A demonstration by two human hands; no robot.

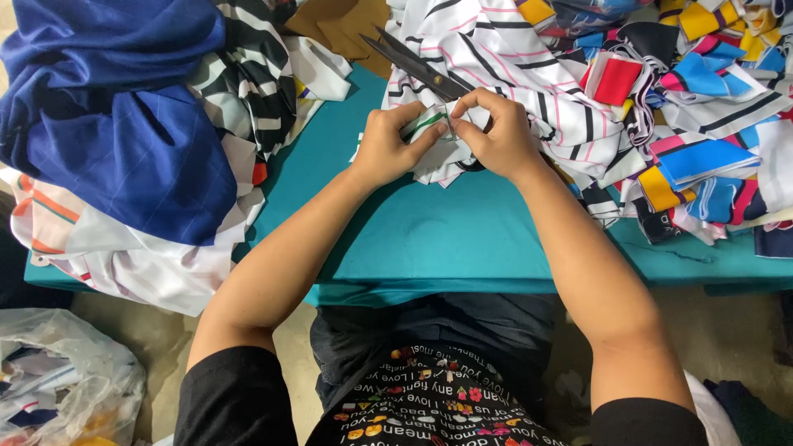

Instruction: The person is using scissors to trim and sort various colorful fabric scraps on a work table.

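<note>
Teal counter fills the middle, bare floor below it. Far left, clear plastic bag of scraps on the floor, cut off by the frame edge. Above it, blue garment piled on white striped fabric. Left hand pinches small white folded cloth piece with a green stripe, fingers pressed together on it. Right hand pinches the same piece from the other side, fingers curled tight. Piece sits at the counter's centre, partly hidden by both hands. Black scissors lie just behind, on striped cloth. Right, colourful scrap heap, running out of frame.
</note>
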